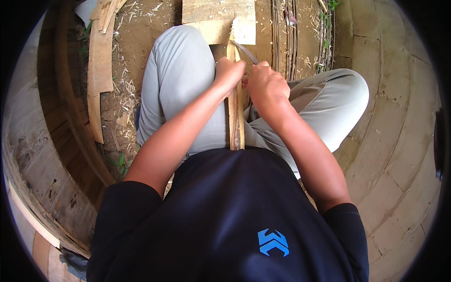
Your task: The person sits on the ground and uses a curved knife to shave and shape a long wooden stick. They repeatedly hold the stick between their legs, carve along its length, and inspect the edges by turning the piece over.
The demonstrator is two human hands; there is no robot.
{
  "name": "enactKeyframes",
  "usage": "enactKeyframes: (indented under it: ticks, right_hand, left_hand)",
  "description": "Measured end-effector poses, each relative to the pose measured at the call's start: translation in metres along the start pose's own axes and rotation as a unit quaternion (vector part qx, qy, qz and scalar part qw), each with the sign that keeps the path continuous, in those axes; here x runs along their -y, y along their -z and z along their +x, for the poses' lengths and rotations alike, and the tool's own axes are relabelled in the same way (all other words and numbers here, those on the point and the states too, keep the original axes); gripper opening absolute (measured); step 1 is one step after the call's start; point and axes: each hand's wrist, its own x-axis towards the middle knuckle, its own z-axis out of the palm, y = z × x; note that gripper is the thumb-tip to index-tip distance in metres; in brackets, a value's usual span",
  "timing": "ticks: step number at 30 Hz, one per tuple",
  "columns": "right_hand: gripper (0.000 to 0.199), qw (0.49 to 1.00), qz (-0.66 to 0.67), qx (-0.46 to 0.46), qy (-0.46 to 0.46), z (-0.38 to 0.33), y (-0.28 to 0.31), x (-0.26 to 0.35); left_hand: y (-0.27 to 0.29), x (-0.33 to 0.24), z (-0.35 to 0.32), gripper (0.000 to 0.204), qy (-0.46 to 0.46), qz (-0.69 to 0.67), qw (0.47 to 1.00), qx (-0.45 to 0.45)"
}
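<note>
Right between the knees (185,44), the wooden strip (237,120) runs from the shirt (225,207) out over the wooden block (206,28). Left hand (229,74) is wrapped round it, right hand (268,87) grips a knife (247,53). Looks light, stiffish, probably splintery; I'd hold it mid-length, clear of that knife.

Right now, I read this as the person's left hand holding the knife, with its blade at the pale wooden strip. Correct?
Not quite: the head view shows the knife in the right hand. Its blade is indeed at the pale wooden strip.
</note>
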Motion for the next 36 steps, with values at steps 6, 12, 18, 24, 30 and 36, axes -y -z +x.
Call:
enactKeyframes:
  ticks: [6,12,18,24,30,36]
  right_hand:
    - [0.033,0.996,0.065,0.000,-0.059,0.004,-0.019,0.012]
    - [0.035,1.000,-0.008,-0.005,0.012,0.021,-0.009,0.006]
    - [0.037,0.998,0.047,0.028,0.014,0.020,-0.001,-0.009]
    - [0.041,0.999,0.034,0.026,0.019,0.000,0.001,-0.030]
    - [0.045,0.998,0.043,0.016,0.044,-0.001,0.012,-0.040]
    - [0.045,0.997,0.045,0.021,0.065,0.009,0.012,-0.040]
  left_hand:
    - [0.003,0.010,0.012,0.029,-0.035,0.052,0.998,-0.001]
    - [-0.001,0.014,0.015,0.029,-0.026,0.006,1.000,0.004]
    - [0.002,0.003,0.009,0.028,0.037,-0.040,0.997,0.047]
    - [0.003,0.003,0.009,0.030,0.048,-0.042,0.997,0.045]
    - [0.003,0.003,0.008,0.030,0.046,-0.029,0.997,0.050]
    - [0.002,0.002,0.007,0.027,0.050,-0.029,0.997,0.042]
